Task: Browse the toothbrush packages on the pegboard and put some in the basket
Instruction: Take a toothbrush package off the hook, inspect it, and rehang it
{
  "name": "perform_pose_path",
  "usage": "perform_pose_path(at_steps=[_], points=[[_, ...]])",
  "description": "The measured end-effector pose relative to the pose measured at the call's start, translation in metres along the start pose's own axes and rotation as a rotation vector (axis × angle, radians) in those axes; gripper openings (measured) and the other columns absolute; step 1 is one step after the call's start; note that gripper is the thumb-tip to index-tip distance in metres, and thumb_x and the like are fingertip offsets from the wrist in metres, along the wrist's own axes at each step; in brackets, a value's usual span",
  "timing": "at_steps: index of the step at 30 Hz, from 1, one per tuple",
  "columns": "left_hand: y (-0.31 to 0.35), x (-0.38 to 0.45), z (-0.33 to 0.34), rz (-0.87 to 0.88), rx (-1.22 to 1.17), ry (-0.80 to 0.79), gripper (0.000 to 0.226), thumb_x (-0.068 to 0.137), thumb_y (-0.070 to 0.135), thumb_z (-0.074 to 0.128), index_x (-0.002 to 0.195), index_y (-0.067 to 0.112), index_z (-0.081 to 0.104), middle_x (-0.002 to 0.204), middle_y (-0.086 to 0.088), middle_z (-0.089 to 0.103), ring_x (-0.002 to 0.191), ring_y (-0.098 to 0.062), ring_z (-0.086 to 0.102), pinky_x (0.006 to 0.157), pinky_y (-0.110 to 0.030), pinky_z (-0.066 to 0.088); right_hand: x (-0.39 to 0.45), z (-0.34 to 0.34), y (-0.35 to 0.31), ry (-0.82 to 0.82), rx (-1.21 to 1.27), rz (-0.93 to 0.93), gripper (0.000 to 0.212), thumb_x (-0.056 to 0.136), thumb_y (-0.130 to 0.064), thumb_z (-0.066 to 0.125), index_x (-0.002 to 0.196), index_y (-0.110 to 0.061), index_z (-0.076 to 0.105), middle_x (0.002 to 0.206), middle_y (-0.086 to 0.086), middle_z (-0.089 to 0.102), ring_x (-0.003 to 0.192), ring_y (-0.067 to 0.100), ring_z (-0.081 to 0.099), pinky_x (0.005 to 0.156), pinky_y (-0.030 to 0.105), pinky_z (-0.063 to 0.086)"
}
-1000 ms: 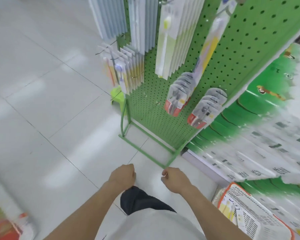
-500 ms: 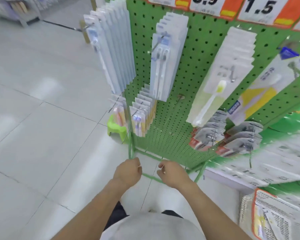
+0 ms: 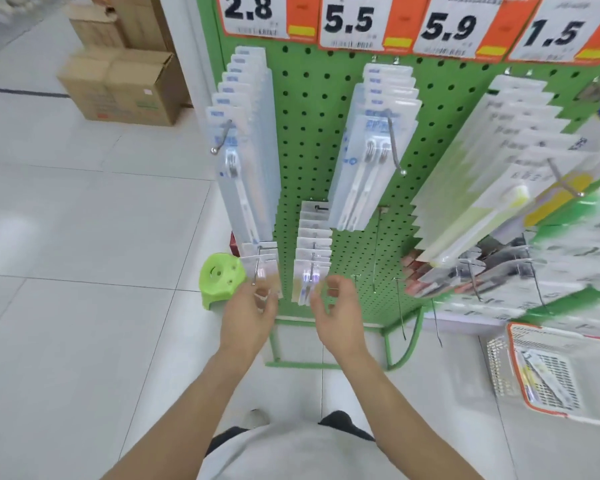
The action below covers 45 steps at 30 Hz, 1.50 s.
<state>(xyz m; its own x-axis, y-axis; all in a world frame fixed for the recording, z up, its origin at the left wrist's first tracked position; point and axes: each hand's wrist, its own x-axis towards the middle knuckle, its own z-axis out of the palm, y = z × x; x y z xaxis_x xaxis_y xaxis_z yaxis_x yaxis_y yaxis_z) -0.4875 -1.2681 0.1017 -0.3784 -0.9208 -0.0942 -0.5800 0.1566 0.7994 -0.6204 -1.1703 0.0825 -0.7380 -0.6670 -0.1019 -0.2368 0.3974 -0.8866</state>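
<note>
Toothbrush packages (image 3: 246, 161) hang in rows on hooks across a green pegboard (image 3: 309, 133), tall stacks on the upper hooks and shorter stacks lower down. Both hands reach toward the lower row. The left hand (image 3: 248, 318) is raised to the small packs (image 3: 262, 271) on the bottom-left hook, its fingertips at their lower edge; motion blur hides whether the fingers touch or pinch a pack. The right hand (image 3: 336, 315) hovers with fingers loosely spread and curved, holding nothing, just right of the neighbouring stack of small packs (image 3: 312, 258). Between the two hands that second stack hangs free on its hook. Farther right, a wide fan of pale packs (image 3: 492, 174) with a yellow-headed brush at the front hangs at an angle, above dark blister packs (image 3: 482, 268) with red bases.

A white basket (image 3: 499, 368) with an orange rim sits on the floor at the right, well apart from both hands, with a few packages lying inside. Price cards (image 3: 354, 20) reading 2.8, 5.5, 5.9 and 1.5 run along the top of the board. Beside the board's left foot stands a lime-green plastic stool (image 3: 220, 277). The floor (image 3: 84, 237) is pale glossy tile, and cardboard boxes (image 3: 122, 84) are stacked at the upper left.
</note>
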Motion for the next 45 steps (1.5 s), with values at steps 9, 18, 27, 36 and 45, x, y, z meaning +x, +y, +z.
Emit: perform_pose_path(at_steps=[9,18,27,36,45], points=[[0.000,0.018,-0.003,0.034,-0.228,0.036,0.036,0.092,0.017,0.068,0.124,0.029,0.055,0.104,0.010,0.065,0.083,-0.004,0.063,0.072,-0.028,0.056,0.011,0.008,-0.004,0.082,0.100,-0.015,0.023,0.096,-0.032,0.070,0.112,-0.020,0.060,0.107,-0.012,0.065,0.104,-0.002,0.058,0.092,0.031,0.050],[-0.009,0.016,0.001,-0.026,-0.360,-0.062,0.067,0.091,0.010,0.069,0.142,0.042,0.040,0.117,0.015,0.059,0.099,-0.004,0.063,0.074,-0.024,0.058,0.007,-0.002,-0.008,0.073,0.208,-0.028,0.019,0.095,-0.030,0.070,0.109,-0.021,0.060,0.107,-0.010,0.067,0.101,0.004,0.060,0.090,0.022,0.048],[-0.016,-0.009,0.011,-0.196,-0.175,-0.173,0.016,0.097,0.013,0.060,0.113,0.016,0.061,0.096,0.004,0.066,0.091,-0.020,0.068,0.070,-0.020,0.047,-0.005,-0.010,-0.011,0.015,0.304,-0.097,0.013,0.096,-0.026,0.070,0.105,-0.027,0.061,0.102,-0.010,0.070,0.096,0.008,0.065,0.080,0.013,0.046],[0.006,-0.041,0.009,-0.086,-0.185,-0.220,0.023,0.097,0.020,0.063,0.120,0.019,0.059,0.108,0.007,0.067,0.093,-0.003,0.063,0.071,-0.005,0.045,-0.019,-0.020,0.002,-0.127,0.341,-0.075,0.017,0.094,-0.026,0.073,0.107,-0.024,0.062,0.102,-0.006,0.073,0.097,0.016,0.068,0.087,0.037,0.055],[0.037,-0.053,-0.004,-0.039,-0.436,-0.194,0.014,0.097,0.018,0.065,0.110,0.022,0.065,0.101,0.008,0.075,0.092,-0.008,0.070,0.082,-0.018,0.053,-0.028,-0.037,-0.005,-0.270,0.373,-0.042,0.024,0.092,-0.026,0.073,0.111,-0.017,0.063,0.106,0.001,0.075,0.097,0.024,0.070,0.087,0.038,0.055]])
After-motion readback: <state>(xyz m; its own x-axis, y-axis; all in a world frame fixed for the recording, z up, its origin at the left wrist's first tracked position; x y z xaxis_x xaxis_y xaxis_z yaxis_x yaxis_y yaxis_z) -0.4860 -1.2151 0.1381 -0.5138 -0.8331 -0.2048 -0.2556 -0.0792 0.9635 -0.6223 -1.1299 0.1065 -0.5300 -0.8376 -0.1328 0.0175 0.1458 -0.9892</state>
